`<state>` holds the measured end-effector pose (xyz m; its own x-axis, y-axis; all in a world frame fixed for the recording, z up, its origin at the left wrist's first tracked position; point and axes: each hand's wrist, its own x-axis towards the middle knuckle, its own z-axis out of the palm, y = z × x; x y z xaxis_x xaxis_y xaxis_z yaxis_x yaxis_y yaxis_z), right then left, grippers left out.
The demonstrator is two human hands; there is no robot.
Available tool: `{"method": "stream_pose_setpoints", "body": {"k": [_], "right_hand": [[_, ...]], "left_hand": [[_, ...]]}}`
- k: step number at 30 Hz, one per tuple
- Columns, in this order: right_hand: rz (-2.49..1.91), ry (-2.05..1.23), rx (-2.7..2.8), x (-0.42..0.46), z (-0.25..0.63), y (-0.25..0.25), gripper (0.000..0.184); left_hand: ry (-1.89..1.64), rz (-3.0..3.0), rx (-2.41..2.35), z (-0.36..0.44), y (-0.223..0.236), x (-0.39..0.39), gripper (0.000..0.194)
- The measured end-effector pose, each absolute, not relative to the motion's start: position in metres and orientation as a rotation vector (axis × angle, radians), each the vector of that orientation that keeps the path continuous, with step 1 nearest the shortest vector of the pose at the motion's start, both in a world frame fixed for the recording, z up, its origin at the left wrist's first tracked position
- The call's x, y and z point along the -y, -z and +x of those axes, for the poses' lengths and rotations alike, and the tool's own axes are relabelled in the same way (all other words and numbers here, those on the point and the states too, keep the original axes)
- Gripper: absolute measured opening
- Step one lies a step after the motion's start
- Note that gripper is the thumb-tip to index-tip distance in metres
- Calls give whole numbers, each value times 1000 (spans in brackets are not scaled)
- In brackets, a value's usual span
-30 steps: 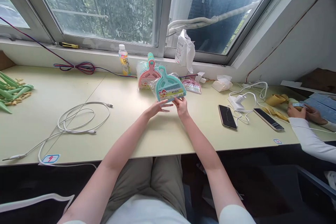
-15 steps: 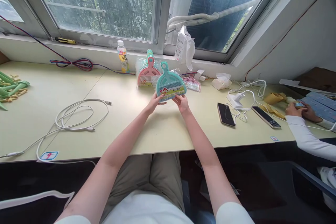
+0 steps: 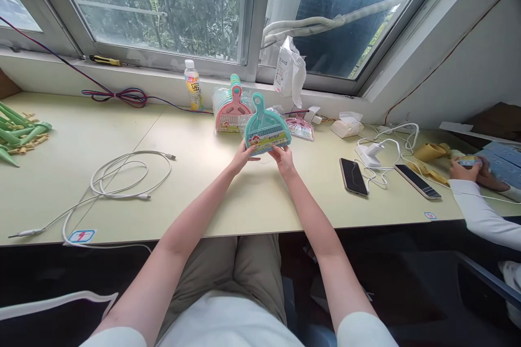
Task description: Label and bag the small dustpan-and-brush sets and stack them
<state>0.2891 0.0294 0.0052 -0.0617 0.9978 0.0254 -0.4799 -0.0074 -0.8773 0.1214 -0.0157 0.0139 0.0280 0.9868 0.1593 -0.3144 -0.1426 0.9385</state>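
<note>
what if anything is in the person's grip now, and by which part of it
A teal dustpan, by its wide lower edge: left grip at the left corner, right grip towards the right.

one head-worn view looks forward and down across the table [image 3: 260, 203] toward the window [image 3: 163, 11].

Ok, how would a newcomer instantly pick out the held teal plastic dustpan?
Under the grey-framed glass window runs a long pale-yellow table. Near its middle, in front and right of the pink-fronted plastic dustpan stack, is the rounded teal plastic dustpan. Unlike its pink-fronted neighbours, it is teal and being held.
</note>
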Motion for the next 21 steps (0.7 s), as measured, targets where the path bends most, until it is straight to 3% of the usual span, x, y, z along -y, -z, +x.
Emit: {"method": "stream_pose_setpoints", "body": {"k": [14, 18, 21], "right_hand": [[-801, -1441, 812, -34, 286, 2, 26], [-894, -1542, 1015, -42, 304, -5, 14], [-1067, -1463, 1351, -48, 328, -11, 24]], "left_hand": [[-1295, 1196, -910, 126, -10, 17, 64], [-1344, 1135, -924, 113, -9, 12, 64], [-1414, 1046, -929, 98, -5, 3, 60]]}}
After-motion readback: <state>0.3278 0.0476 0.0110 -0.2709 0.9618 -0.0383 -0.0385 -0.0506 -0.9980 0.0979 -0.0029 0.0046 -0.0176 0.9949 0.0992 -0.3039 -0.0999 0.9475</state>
